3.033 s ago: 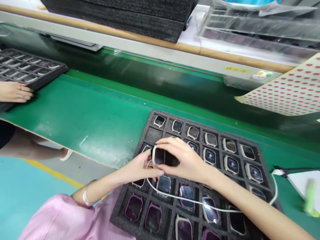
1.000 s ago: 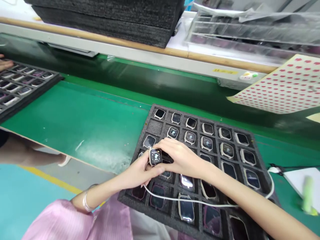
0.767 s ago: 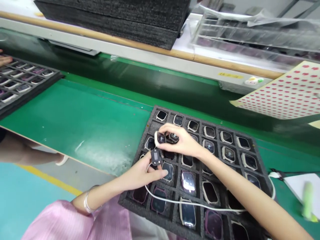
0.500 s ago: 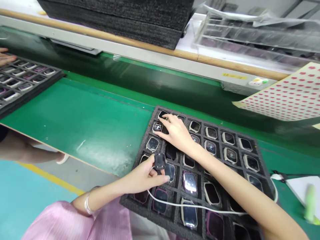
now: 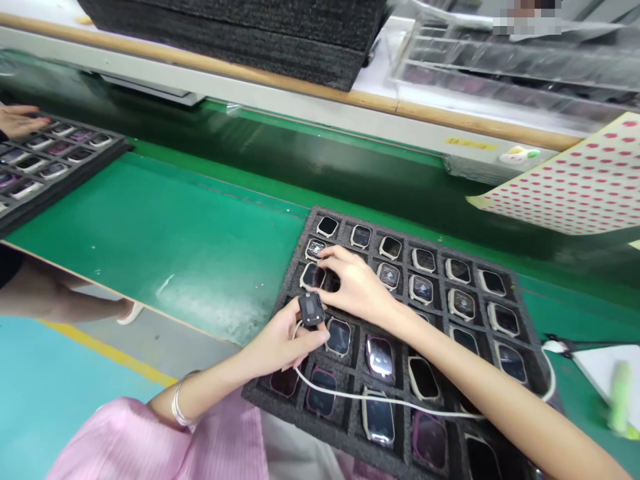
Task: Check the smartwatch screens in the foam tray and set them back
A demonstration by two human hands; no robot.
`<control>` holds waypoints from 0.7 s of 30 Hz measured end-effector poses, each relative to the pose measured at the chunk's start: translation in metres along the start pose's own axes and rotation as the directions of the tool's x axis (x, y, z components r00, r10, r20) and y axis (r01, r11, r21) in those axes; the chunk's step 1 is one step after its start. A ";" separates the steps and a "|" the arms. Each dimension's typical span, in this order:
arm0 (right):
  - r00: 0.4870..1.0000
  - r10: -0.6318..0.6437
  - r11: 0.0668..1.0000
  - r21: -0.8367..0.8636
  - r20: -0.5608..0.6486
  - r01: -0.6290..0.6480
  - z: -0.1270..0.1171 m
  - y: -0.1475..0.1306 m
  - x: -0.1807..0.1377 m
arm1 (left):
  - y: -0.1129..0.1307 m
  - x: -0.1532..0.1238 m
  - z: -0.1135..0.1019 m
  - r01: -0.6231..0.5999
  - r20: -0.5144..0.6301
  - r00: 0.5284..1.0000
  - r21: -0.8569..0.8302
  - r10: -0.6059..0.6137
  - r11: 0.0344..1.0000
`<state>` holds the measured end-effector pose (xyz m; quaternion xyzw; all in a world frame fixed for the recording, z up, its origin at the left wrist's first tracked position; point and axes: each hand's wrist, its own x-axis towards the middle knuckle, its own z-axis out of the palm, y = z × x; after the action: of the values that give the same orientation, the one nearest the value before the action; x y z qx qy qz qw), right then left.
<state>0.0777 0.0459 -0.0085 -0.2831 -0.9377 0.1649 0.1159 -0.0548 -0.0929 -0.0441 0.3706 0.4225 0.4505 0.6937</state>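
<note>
My left hand (image 5: pixel 293 340) grips a small black square device (image 5: pixel 311 309) with a white cable (image 5: pixel 390 401) running from it. Its flat face points up, just over the left side of a dark foam tray (image 5: pixel 295 413). My right hand (image 5: pixel 353 283) reaches over the tray, thumb and forefinger closed around the right edge of a smartwatch case (image 5: pixel 313 275) in the left column. That watch sits slightly askew at its slot, close to the black device. Right behind it lies a watch with a lit face (image 5: pixel 315 249). Several other watch cases, silver and purple, fill slots around.
On the left, another person's hand (image 5: pixel 23 121) is over a second watch tray (image 5: pixel 95 160). A shelf (image 5: pixel 280 77) with black foam blocks (image 5: pixel 225 40) and clear plastic trays (image 5: pixel 480 73) runs along the back. A red-dotted sheet (image 5: pixel 575 180) hangs at right.
My right hand has come down from the top-left watches to the one below the lit face, which has shifted up and right. My left hand has moved slightly up and left with the black device.
</note>
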 end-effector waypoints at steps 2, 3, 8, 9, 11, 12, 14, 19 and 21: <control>0.997 -0.019 0.985 0.172 -0.080 0.033 -0.014 0.005 -0.006 | 0.001 0.001 -0.001 0.017 0.006 1.000 -0.001 -0.017 1.000; 0.995 -0.043 0.967 0.245 -0.086 0.063 -0.020 0.005 -0.011 | 0.002 0.001 -0.001 0.020 0.010 1.000 -0.006 -0.020 1.000; 0.974 -0.216 0.946 0.263 0.075 0.189 -0.025 -0.012 -0.038 | 0.005 0.002 0.000 0.036 0.047 0.998 0.019 -0.036 0.999; 0.968 -0.235 0.953 0.217 0.083 0.213 -0.022 -0.015 -0.042 | 0.005 0.002 0.000 0.039 0.051 0.998 0.039 -0.041 0.999; 0.961 -0.265 0.959 0.127 0.076 0.254 -0.016 -0.020 -0.046 | 0.004 0.002 0.001 0.042 0.047 0.998 0.066 -0.045 0.997; 0.958 -0.277 0.958 0.092 0.072 0.270 -0.014 -0.022 -0.047 | 0.004 0.002 0.001 0.043 0.042 0.998 0.072 -0.046 0.996; 0.954 -0.294 0.955 0.043 0.059 0.292 -0.011 -0.023 -0.046 | 0.005 0.001 0.002 0.038 0.023 0.999 0.071 -0.039 0.997; 0.950 -0.306 0.950 0.053 -0.060 0.309 -0.004 -0.024 -0.048 | 0.008 0.000 0.001 0.020 -0.009 1.000 0.050 -0.020 0.999; 0.953 -0.287 0.950 0.100 -0.094 0.296 0.000 -0.023 -0.051 | 0.008 -0.001 0.000 0.018 0.008 1.000 0.034 -0.018 0.999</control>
<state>0.1076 -0.0011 -0.0056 -0.1406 -0.9531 0.1876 0.1916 -0.0578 -0.0912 -0.0364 0.3802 0.4306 0.4355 0.6931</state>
